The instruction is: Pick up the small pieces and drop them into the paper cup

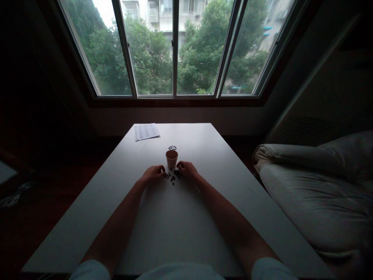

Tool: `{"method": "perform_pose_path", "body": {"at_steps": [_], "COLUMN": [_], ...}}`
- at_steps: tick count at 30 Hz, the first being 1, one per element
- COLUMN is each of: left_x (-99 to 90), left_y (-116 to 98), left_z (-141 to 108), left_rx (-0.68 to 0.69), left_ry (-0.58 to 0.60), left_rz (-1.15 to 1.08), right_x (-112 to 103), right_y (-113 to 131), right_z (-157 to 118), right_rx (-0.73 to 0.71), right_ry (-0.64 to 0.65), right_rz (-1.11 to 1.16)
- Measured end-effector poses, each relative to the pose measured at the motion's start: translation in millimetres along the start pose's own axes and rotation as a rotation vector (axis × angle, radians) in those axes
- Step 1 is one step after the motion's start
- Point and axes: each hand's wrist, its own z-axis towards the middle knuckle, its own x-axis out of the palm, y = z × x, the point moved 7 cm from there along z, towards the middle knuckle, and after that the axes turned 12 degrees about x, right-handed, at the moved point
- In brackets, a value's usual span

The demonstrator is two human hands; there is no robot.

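A brown paper cup [171, 158] stands upright on the white table in front of me. Just on the near side of it lie several small dark pieces [173, 178], too small to name. My left hand [154, 173] rests at the left of these pieces, its fingers curled in with the tips close to the nearest ones. To the right of the cup is my right hand [188, 170], its fingers bent and drawn together above the right-hand pieces. Whatever either hand pinches, if anything, is too small to see.
A thin black loop [172, 147] lies behind the cup. Printed sheets of paper [147, 132] rest at the far left corner of the white table [180, 225]. On the right is a folded pale mattress [314, 186], and beyond the table a wide window [175, 50].
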Motion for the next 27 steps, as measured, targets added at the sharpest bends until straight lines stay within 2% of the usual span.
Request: {"method": "perform_pose_path", "body": {"at_steps": [3, 7, 9, 11, 14, 18, 20, 22, 27], "left_x": [4.3, 0.2, 0.7, 3.7, 5.9, 7.9, 10.9, 13.5, 14.6], "left_y": [-8.5, -16.2, -17.1, -19.9, -34.2, -52.4, -56.7, -57.1, -45.7], "left_z": [0.8, 1.5, 2.7, 4.6, 6.3, 4.4, 3.4, 3.1, 4.7], "left_rx": [-0.012, -0.038, -0.052, -0.039, 0.067, 0.181, 0.225, 0.248, 0.228], "left_ry": [-0.034, -0.181, -0.174, -0.119, -0.086, -0.087, -0.064, -0.046, -0.066], "left_rz": [0.045, 0.189, 0.206, 0.19, 0.188, 0.242, 0.252, 0.254, 0.25], "right_x": [-7.8, -15.3, -17.6, -19.0, -18.1, -6.6, -1.8, -1.0, -3.6], "right_y": [-10.8, -24.5, -29.9, -33.9, -37.4, -34.9, -34.4, -33.5, -24.3], "right_z": [3.3, 8.7, 12.1, 14.1, 11.6, -3.0, -9.5, -11.0, -10.1], "right_rx": [0.03, 0.059, 0.064, 0.052, 0.01, -0.101, -0.124, -0.141, -0.217], "right_ry": [-0.048, -0.069, -0.041, 0.021, 0.186, 0.542, 0.653, 0.628, 0.378], "right_rz": [0.039, 0.031, 0.009, -0.008, 0.024, 0.106, 0.119, 0.092, -0.014]}}
